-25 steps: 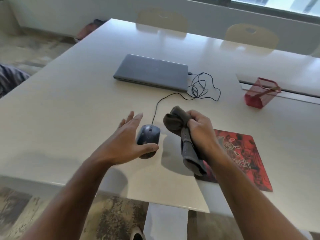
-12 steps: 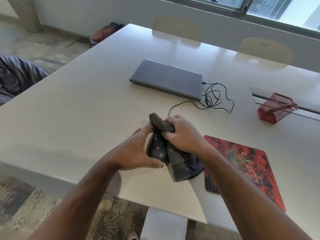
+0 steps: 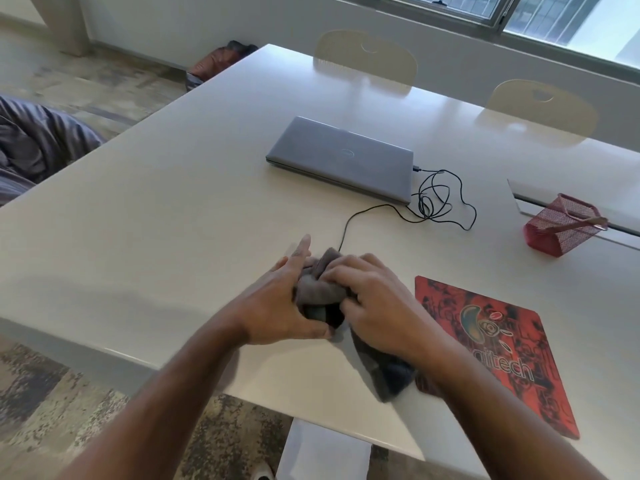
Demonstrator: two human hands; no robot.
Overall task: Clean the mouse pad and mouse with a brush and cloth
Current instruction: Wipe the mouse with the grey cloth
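Near the table's front edge, my left hand [image 3: 277, 306] holds the dark mouse [image 3: 329, 317] from the left, thumb under its near end and index finger pointing forward. A grey cloth [image 3: 317, 292] covers most of the mouse. My right hand [image 3: 374, 299] grips the cloth and presses it onto the mouse from above. The cloth's loose end [image 3: 384, 372] trails toward me beneath my right wrist. The red mouse pad [image 3: 502, 341] lies flat just right of my hands. A brush handle [image 3: 585, 221] sticks out of a red mesh holder [image 3: 557, 230] at the far right.
A shut grey laptop [image 3: 341, 159] lies beyond my hands, with the mouse cable [image 3: 440, 202] coiled at its right side. The white table [image 3: 138, 220] ends close to my arms. Two chairs [image 3: 363, 57] stand on the far side.
My right hand brought the cloth down over the mouse, and my left hand closed on the mouse. The cloth now wraps more of it than half a second ago.
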